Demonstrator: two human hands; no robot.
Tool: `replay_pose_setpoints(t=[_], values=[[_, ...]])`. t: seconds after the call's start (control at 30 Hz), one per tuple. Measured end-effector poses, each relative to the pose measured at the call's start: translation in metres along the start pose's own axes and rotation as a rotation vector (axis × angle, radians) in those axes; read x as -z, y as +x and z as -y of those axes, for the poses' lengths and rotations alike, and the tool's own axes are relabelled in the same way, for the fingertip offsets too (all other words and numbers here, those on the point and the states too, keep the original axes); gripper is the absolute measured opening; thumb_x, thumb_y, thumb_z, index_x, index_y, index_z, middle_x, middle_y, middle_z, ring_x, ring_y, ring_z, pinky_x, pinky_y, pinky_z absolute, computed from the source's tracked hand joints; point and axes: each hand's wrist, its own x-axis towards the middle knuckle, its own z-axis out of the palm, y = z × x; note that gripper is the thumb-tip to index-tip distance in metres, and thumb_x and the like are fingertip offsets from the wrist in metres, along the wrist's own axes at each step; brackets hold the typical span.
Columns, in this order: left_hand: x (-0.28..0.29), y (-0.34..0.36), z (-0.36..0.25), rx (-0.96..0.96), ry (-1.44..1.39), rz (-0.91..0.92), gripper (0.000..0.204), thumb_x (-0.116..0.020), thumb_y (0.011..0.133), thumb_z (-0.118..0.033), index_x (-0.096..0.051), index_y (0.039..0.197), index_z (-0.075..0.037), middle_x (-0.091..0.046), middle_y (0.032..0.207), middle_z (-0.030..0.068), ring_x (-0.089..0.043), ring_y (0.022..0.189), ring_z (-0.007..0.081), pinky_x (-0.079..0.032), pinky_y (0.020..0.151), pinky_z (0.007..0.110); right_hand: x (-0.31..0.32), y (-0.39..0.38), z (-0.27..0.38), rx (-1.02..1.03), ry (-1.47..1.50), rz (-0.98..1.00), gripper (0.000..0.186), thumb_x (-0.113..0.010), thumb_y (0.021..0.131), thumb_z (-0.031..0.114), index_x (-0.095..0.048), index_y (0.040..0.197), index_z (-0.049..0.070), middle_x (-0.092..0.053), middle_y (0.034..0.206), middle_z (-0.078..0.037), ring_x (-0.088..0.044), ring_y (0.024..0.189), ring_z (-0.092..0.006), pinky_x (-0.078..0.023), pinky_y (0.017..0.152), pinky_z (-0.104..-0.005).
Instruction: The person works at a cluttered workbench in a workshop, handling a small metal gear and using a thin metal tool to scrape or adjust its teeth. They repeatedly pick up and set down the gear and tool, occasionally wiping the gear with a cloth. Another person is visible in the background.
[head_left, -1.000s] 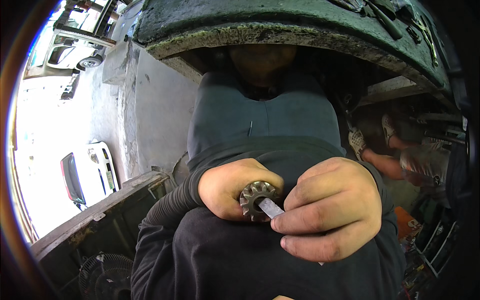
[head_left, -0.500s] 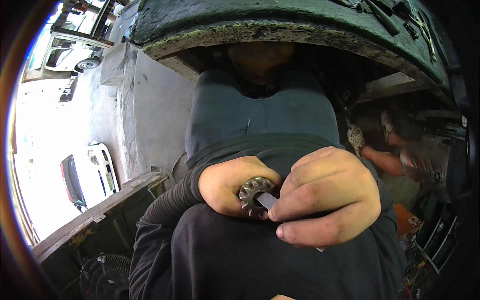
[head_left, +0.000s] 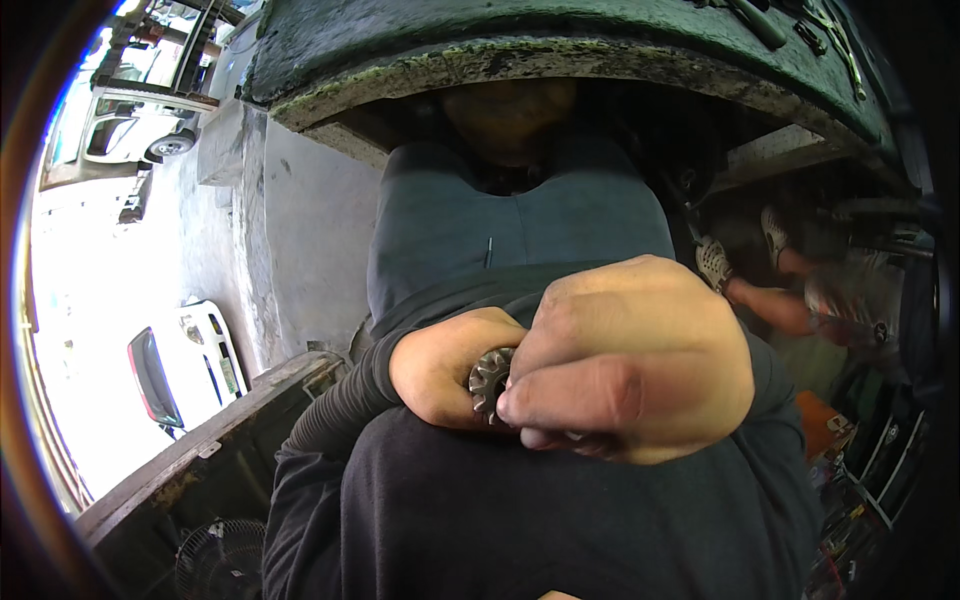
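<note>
Close to my body, my left hand is closed around a small steel bevel gear, whose toothed face is turned to the right. My right hand lies right against the gear, fingers bent and pinched together over its centre hole. A flat grey strip, seen half a second ago between those fingers and running into the hole, is now hidden behind them. The gear's right side is covered by my right fingers too.
Ahead stands a workbench with a worn green top; hand tools lie at its far right. A person's shoe and leg show at right. A fan is at lower left. Vehicles, including a white car, stand outside at left.
My right hand has turned over and shifted slightly up and left, covering the grey strip and part of the gear. The left hand still grips the gear.
</note>
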Motion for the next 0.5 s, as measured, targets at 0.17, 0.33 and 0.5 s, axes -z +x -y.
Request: replay_pose_setpoints(t=[0.17,0.33,0.5], values=[[0.005,0.003,-0.005,-0.010,0.022,0.035,0.032,-0.078,0.075,-0.011,-0.065,0.101,0.001,-0.072,0.089,0.0162,-0.070,0.080,0.0311,-0.053,0.069,0.039,-0.005,0.001,0.007,-0.004,-0.097,-0.008,0.017,-0.078,0.081,0.005,-0.071,0.095,-0.002,-0.068,0.077,-0.005,-0.065,0.058,-0.0146,-0.049,0.046,-0.0260],[0.006,0.006,-0.009,-0.021,0.041,0.046,0.034,-0.079,0.073,-0.012,-0.065,0.101,0.001,-0.072,0.088,0.0164,-0.071,0.079,0.0340,-0.053,0.068,0.040,-0.005,-0.001,0.006,0.014,-0.126,-0.038,0.017,-0.079,0.079,0.007,-0.071,0.092,-0.001,-0.068,0.076,-0.005,-0.064,0.058,-0.0127,-0.046,0.044,-0.0242],[0.004,0.001,-0.004,0.040,0.006,0.017,0.033,-0.079,0.073,-0.012,-0.065,0.100,0.001,-0.072,0.088,0.0170,-0.071,0.080,0.0356,-0.054,0.068,0.041,-0.003,0.000,0.004,0.018,-0.171,-0.029,0.017,-0.079,0.079,0.008,-0.071,0.092,-0.001,-0.067,0.078,-0.006,-0.064,0.058,-0.0131,-0.045,0.043,-0.0252]])
